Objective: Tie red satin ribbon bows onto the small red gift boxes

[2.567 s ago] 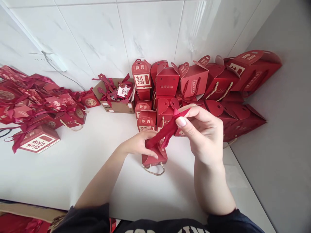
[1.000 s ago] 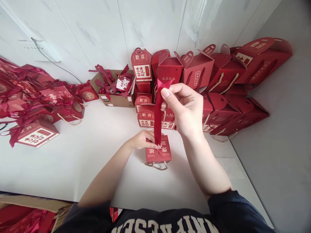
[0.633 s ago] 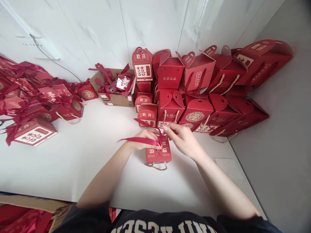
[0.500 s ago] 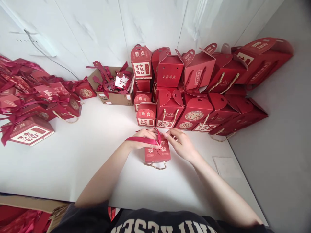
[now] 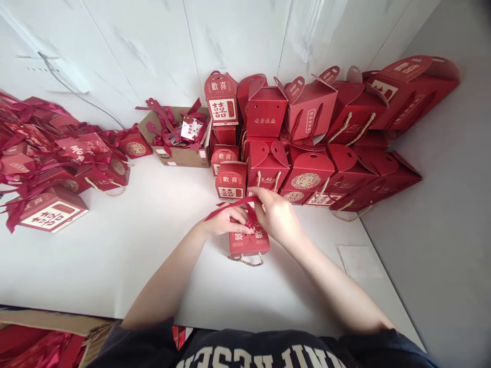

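A small red gift box with pale lettering stands on the white table in front of me, its twisted cord handle hanging toward me. Dark red ribbon runs across the top of the box and over my left hand. My left hand pinches the ribbon just above the box lid. Above the box's right side, my right hand is closed on another stretch of the same ribbon, drawn between the two hands. The ribbon's crossing at the lid is partly hidden by my fingers.
Stacked red gift boxes line the wall behind. A cardboard box of ribbons and tags stands left of them. Ribboned boxes are heaped far left. A white paper square lies right; an open carton sits below the table's near left edge.
My right hand has moved up and slightly left and now pulls a ribbon length over my left hand. My left hand stays at the lid, and the box has barely moved.
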Motion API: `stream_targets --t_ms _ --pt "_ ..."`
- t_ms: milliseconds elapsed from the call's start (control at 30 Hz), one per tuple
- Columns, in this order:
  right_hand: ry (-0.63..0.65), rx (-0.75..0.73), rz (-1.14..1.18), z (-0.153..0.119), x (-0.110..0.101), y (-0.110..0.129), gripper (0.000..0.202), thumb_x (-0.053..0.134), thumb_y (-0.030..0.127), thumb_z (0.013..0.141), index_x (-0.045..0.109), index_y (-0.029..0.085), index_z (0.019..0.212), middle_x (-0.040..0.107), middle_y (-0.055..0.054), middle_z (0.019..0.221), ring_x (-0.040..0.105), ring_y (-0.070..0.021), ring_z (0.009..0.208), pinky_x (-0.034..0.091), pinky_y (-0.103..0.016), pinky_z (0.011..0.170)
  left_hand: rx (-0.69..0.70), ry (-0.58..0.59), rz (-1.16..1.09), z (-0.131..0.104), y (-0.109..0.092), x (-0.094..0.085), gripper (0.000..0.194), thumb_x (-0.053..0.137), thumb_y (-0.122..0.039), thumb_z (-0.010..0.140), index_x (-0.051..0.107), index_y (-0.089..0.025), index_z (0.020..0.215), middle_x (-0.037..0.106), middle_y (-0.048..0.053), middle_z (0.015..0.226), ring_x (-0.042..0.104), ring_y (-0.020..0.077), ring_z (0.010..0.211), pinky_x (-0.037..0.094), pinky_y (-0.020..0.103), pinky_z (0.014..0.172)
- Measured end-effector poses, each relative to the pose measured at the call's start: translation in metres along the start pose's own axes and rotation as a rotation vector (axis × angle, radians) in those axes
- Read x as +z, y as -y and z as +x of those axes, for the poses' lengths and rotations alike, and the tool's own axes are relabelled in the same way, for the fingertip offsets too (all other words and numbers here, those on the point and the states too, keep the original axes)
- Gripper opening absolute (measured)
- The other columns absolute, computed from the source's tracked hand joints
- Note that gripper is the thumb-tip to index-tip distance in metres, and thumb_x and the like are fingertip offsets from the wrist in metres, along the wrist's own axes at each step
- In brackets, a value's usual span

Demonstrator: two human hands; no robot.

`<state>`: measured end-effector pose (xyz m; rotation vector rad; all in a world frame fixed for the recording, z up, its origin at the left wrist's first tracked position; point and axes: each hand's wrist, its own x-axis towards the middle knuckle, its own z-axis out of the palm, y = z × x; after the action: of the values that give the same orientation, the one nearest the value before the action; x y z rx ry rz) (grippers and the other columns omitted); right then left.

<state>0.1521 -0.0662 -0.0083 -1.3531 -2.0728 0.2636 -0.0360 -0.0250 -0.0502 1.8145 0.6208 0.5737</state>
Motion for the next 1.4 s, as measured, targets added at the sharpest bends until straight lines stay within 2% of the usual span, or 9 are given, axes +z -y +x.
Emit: stream_targets --t_ms 167,267,467,567,667,900,1100,1233,1400 --pt "0.262 0.125 0.344 0.003 -0.025 -0.016 0.039 0.046 0.041 0.098 0.056 0.023 0.131 0.068 -0.01 0.122 0.066 -0.0268 0.104 0.051 -0.042 0.087 0.032 0.02 0.008 0.002 -0.005 0.0 0.027 0.079 -0.034 0.074 0.069 -0.015 0.056 0.059 0.002 0.058 0.057 0.0148 0.069 0.048 0.029 0.073" --pt "0.365 0.104 0.691 -0.004 -0.031 -0.021 0.039 0.041 0.04 0.1 0.048 0.026 0.136 0.064 -0.008 0.129 0.062 -0.0215 0.114 0.05 -0.039 0.092 -0.029 0.031 -0.051 0.001 -0.006 0.001 0.025 0.079 -0.035 0.074 0.073 -0.013 0.063 0.065 0.004 0.064 0.059 0.0137 0.064 0.047 0.027 0.063" --pt "0.277 0.205 0.461 -0.008 -0.032 -0.018 0.022 0.059 0.032 0.089 0.052 0.023 0.108 0.067 0.0 0.081 0.059 -0.0152 0.063 0.046 -0.029 0.062 0.004 0.035 -0.064 0.001 -0.007 0.001 0.025 0.079 -0.034 0.073 0.073 -0.014 0.062 0.07 0.007 0.069 0.064 0.0161 0.069 0.049 0.027 0.066" --pt "0.265 0.133 0.348 -0.008 -0.029 -0.014 0.004 0.053 0.019 0.087 0.054 0.022 0.087 0.064 0.001 0.077 0.056 -0.0147 0.065 0.042 -0.028 0.064 0.006 0.041 -0.062 0.002 -0.007 0.001 0.023 0.08 -0.034 0.073 0.074 -0.014 0.063 0.071 0.007 0.069 0.064 0.016 0.069 0.049 0.026 0.065" --pt "0.254 0.145 0.258 -0.009 -0.022 -0.012 0.009 0.052 0.018 0.085 0.056 0.021 0.077 0.063 -0.001 0.078 0.055 -0.0164 0.069 0.041 -0.03 0.066 -0.001 0.032 -0.053 0.002 -0.006 0.001 0.025 0.08 -0.034 0.073 0.073 -0.013 0.061 0.07 0.007 0.068 0.064 0.0157 0.068 0.049 0.026 0.064" --pt "0.283 0.222 0.462 -0.012 -0.006 -0.01 0.011 0.067 0.026 0.079 0.064 0.02 0.088 0.061 -0.005 0.095 0.056 -0.022 0.094 0.043 -0.034 0.083 -0.004 -0.016 -0.129 0.0 0.001 0.002 0.018 0.083 -0.031 0.069 0.077 -0.014 0.069 0.071 0.007 0.076 0.067 0.0174 0.076 0.054 0.027 0.073" --pt "0.302 0.236 0.677 -0.017 -0.004 -0.008 0.008 0.062 0.021 0.082 0.056 0.02 0.078 0.06 0.0 0.082 0.055 -0.0164 0.078 0.043 -0.031 0.075 -0.007 0.01 -0.179 0.001 -0.003 0.004 0.017 0.082 -0.03 0.07 0.078 -0.014 0.072 0.072 0.009 0.082 0.068 0.0196 0.082 0.056 0.03 0.077" --pt "0.299 0.295 0.901 -0.023 -0.001 -0.007 0.015 0.061 0.023 0.084 0.049 0.022 0.092 0.055 0.003 0.078 0.051 -0.0132 0.065 0.042 -0.027 0.062 -0.024 0.025 -0.213 0.0 -0.001 0.004 0.016 0.081 -0.028 0.072 0.078 -0.013 0.077 0.074 0.01 0.086 0.069 0.0208 0.086 0.056 0.032 0.081" --pt "0.243 0.258 0.987 -0.023 0.0 -0.009 0.031 0.065 0.022 0.082 0.05 0.022 0.109 0.055 0.001 0.083 0.054 -0.0143 0.075 0.045 -0.029 0.071 -0.04 0.021 -0.283 -0.002 0.003 0.004 0.015 0.082 -0.027 0.071 0.079 -0.015 0.08 0.075 0.009 0.091 0.07 0.0223 0.091 0.057 0.035 0.087"
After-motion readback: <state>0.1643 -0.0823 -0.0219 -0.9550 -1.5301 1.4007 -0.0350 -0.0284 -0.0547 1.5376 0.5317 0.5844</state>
